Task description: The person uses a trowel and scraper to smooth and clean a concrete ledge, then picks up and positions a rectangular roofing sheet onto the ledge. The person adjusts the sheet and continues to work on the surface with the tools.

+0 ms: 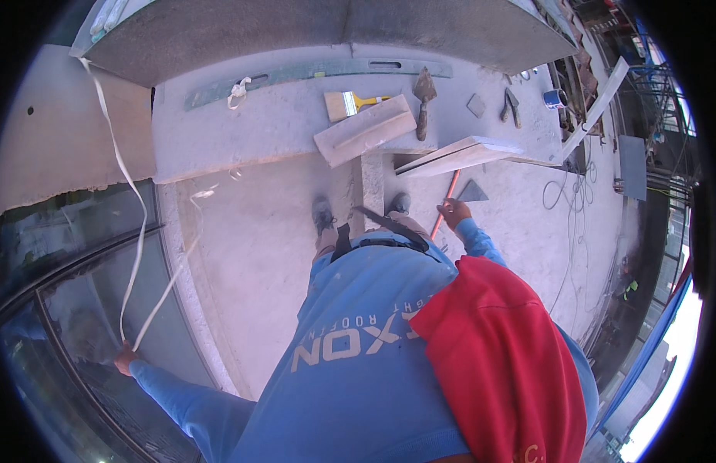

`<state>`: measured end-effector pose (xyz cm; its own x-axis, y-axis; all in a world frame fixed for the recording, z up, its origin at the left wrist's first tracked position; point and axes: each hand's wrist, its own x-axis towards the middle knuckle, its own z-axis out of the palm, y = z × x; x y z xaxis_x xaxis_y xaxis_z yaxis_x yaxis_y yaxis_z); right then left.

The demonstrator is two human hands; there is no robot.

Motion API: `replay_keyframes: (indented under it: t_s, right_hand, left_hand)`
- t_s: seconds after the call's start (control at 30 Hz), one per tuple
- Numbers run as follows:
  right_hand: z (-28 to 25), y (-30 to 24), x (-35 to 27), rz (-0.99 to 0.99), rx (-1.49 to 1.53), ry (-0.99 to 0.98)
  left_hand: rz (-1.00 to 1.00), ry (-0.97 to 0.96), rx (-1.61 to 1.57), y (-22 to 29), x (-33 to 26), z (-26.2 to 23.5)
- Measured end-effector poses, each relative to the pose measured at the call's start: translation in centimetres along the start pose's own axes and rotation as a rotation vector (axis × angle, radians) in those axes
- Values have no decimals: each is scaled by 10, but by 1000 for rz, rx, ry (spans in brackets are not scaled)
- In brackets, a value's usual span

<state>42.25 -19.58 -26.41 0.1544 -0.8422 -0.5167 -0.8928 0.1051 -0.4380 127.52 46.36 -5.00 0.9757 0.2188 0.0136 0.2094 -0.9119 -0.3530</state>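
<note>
Out to the left, my left hand is closed on a long white strap. One length rises from the hand to the far slab's edge; another runs to a frayed end above the floor. My right hand, right of my feet, has its fingers curled in. An orange rod passes right beside its fingers; I cannot tell whether they touch it. Just beyond lies a dark triangular piece, near pale boards leaning on the ledge. A red cloth hangs over my blue shirt.
On the concrete ledge ahead are a wooden float, a paintbrush, a trowel, pliers, a long green level and a can. Thin cable coils at right. Framed glass stands at left.
</note>
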Motion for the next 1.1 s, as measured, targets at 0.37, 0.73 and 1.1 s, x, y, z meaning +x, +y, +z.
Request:
replay_keyframes:
  t_s: [0.37, 0.73, 1.1]
  right_hand:
    - [-3, -60, -26, -41, 76, 89]
    - [16, 69, -33, 237, 139, -43]
    - [-63, 225, 33, 309, 202, 82]
  left_hand:
    - [674, 195, -380, 189, -39, 89]
    - [141, 38, -454, 290, -147, -17]
    - [1333, -89, -24, 499, -358, 6]
